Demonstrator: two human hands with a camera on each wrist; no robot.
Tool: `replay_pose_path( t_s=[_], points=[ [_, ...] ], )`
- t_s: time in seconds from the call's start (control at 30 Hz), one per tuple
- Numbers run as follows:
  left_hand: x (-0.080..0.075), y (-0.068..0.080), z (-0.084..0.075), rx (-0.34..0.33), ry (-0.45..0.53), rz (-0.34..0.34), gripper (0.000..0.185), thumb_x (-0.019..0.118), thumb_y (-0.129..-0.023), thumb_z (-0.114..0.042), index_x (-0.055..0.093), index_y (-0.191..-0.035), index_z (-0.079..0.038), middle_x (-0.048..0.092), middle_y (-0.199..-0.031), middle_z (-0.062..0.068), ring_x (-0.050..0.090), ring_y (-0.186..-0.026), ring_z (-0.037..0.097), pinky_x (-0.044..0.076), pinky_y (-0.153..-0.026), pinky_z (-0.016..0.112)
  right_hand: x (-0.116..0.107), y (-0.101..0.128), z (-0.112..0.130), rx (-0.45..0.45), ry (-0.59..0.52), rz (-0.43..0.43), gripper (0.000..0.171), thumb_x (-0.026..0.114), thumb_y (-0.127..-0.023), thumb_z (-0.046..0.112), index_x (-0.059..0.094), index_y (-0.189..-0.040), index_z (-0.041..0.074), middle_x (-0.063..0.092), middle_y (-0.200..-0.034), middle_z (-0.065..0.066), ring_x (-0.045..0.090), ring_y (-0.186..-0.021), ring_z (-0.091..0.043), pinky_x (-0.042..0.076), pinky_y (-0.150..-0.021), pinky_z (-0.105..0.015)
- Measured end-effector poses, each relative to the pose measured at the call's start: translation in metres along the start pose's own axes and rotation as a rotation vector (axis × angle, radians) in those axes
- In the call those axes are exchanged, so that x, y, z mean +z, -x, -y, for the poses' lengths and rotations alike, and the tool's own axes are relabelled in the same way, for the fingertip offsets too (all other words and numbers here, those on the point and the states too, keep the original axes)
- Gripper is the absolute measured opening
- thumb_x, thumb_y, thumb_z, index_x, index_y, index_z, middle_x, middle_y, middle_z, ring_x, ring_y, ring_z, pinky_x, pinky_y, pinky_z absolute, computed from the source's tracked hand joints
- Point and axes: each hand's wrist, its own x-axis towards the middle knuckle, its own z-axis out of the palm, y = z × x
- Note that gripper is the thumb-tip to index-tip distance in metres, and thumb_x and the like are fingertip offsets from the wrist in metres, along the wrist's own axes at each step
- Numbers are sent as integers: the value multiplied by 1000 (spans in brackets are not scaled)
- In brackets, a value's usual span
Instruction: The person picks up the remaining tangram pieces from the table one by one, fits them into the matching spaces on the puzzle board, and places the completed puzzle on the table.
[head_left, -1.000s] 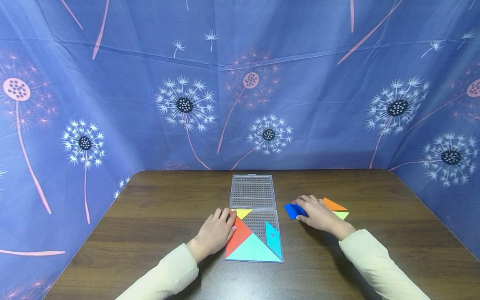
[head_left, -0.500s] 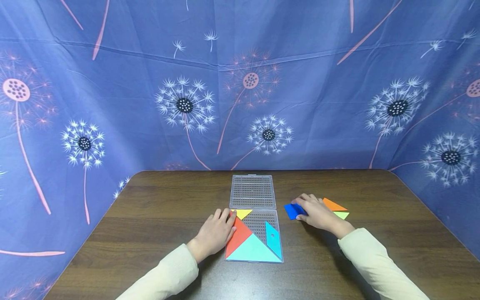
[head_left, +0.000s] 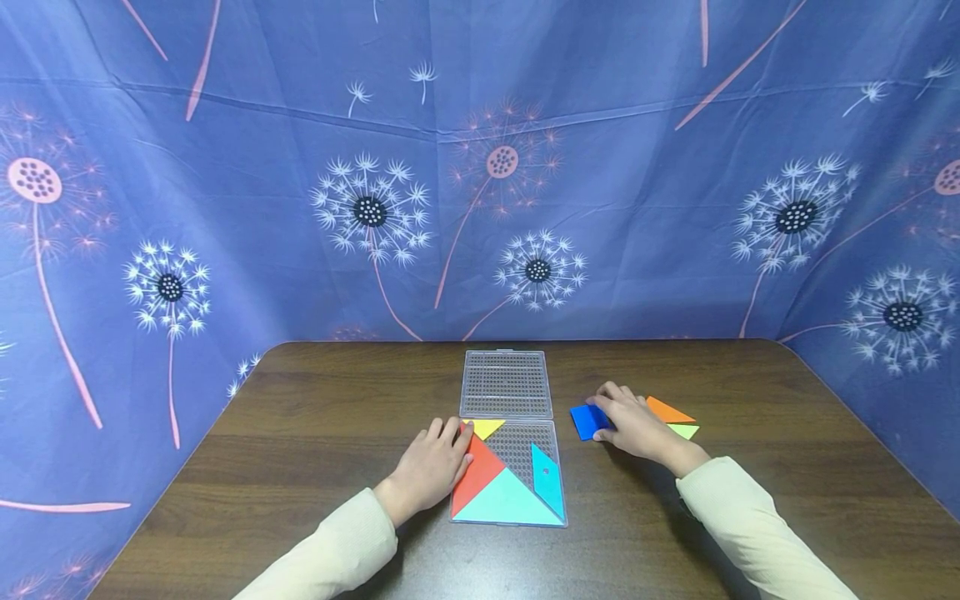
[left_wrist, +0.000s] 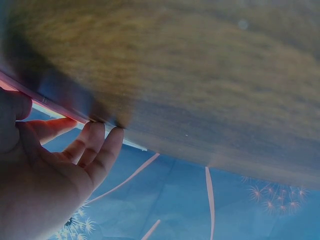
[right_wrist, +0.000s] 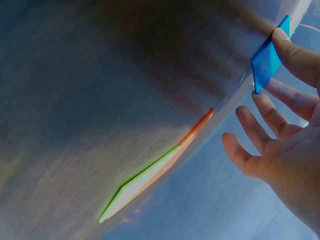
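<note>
My right hand [head_left: 630, 423] pinches a blue four-sided tangram piece [head_left: 581, 422] by its opposite edges, right of the plastic case. In the right wrist view, thumb and fingertips grip this blue piece [right_wrist: 267, 62], and the remaining fingers are spread. My left hand [head_left: 429, 462] rests along the left edge of the open clear case [head_left: 519, 442], its fingertips at the red triangle [head_left: 478, 473]. A yellow triangle [head_left: 487, 427], a mint triangle [head_left: 510, 500] and a cyan parallelogram [head_left: 546, 483] lie in the near half of the case. The left wrist view shows the left fingers [left_wrist: 95, 145] touching the case edge.
An orange triangle [head_left: 667, 409] and a light green triangle [head_left: 683, 431] lie on the wooden table [head_left: 337, 400], just beyond the right hand. The case's gridded lid half [head_left: 506, 383] lies flat behind the near half. A blue dandelion-print cloth [head_left: 637, 208] hangs behind the table.
The blue piece has shifted and turned very slightly in the right hand's fingers, which have risen a little. The left hand and the pieces in the case stay where they were.
</note>
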Motion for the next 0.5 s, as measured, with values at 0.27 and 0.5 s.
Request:
replay_pose_path(
  t_s=[0.27, 0.5],
  points=[
    [0, 0, 0, -3, 3, 7, 45, 44, -94, -38, 51, -130, -11, 49, -117, 10, 46, -95, 22, 47, -77, 32, 0, 0, -1, 11, -5, -9, 48, 76, -73, 22, 58, -114, 6, 54, -111, -14, 49, -103, -36, 41, -75, -52],
    [0, 0, 0, -3, 10, 0, 45, 45, -94, -37, 51, -129, -11, 49, -117, 10, 47, -94, 22, 47, -76, 32, -1, 0, -1, 1, -15, -9, 47, 75, -74, 22, 56, -113, 7, 59, -114, -16, 52, -102, -37, 40, -75, -53]
  ],
)
